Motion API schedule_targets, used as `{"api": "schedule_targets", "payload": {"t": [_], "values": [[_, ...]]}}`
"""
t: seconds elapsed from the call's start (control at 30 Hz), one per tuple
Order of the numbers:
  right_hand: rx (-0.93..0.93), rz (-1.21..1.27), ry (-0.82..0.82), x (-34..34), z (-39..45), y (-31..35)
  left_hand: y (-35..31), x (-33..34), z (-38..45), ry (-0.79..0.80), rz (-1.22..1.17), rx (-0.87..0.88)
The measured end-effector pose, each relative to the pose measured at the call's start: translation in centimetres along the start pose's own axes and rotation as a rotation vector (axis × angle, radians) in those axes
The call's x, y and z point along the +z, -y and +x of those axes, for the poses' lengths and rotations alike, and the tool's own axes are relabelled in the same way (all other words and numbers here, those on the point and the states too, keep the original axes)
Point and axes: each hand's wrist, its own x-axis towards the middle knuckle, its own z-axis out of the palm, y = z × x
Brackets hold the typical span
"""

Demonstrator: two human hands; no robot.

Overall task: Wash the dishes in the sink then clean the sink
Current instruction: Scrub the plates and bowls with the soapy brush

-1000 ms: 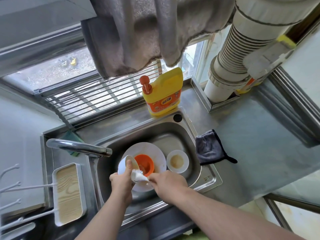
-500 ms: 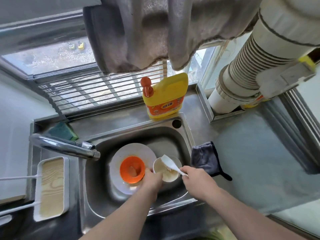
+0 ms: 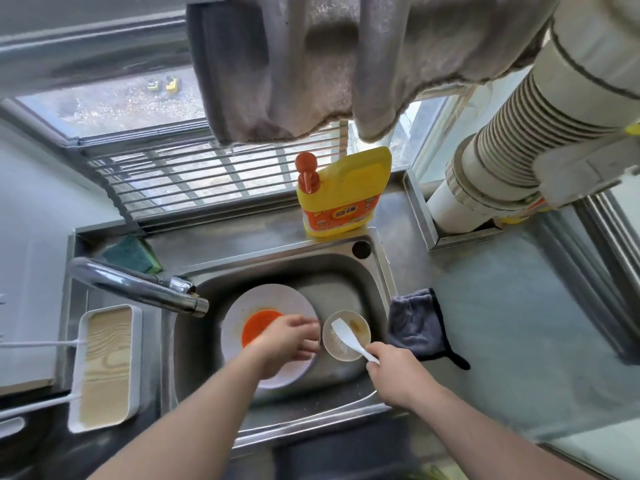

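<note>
In the steel sink (image 3: 332, 271) lies a white plate (image 3: 266, 299) with a small orange bowl (image 3: 258, 323) on it. To its right sits a small white bowl (image 3: 358, 325) with brownish residue. My right hand (image 3: 394, 374) grips the handle of a white dish brush (image 3: 346, 337), whose head rests inside the small white bowl. My left hand (image 3: 285, 341) hovers over the plate and partly covers the orange bowl, fingers loosely spread toward the white bowl's rim, holding nothing.
The chrome faucet (image 3: 138, 289) reaches over the sink's left side. A yellow detergent bottle (image 3: 343, 199) stands behind the sink, a green sponge (image 3: 133, 254) at the back left, a dark cloth (image 3: 415, 323) on the right counter, a white tray (image 3: 107, 365) at left.
A second ago my left hand held a white bowl that I scrubbed over the plate. That bowl is now set down right of the plate, the brush is in it, and my left hand has let go.
</note>
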Motion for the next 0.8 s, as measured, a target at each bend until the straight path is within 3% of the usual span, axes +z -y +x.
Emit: {"api": "schedule_targets", "payload": {"t": [0.07,0.17,0.23,0.47,0.8], "values": [[0.019,0.053,-0.008,0.0,-0.5,0.4,-1.0,-3.2,-0.8,-0.14,-0.029,0.057],[0.035,0.069,-0.031,0.2,-1.1,1.1,0.3,-6.9,-0.6,-0.537,0.438,0.15],[0.03,0.067,-0.053,0.5,-1.4,1.7,2.3,-7.9,-0.5,-0.62,0.627,0.155],[0.039,0.287,-0.038,2.5,-2.0,4.6,6.0,-9.0,0.2,-0.56,0.741,0.019],[-0.018,0.545,-0.085,4.0,-4.2,7.7,5.5,-8.5,-2.8,-0.455,0.113,-0.061]]}}
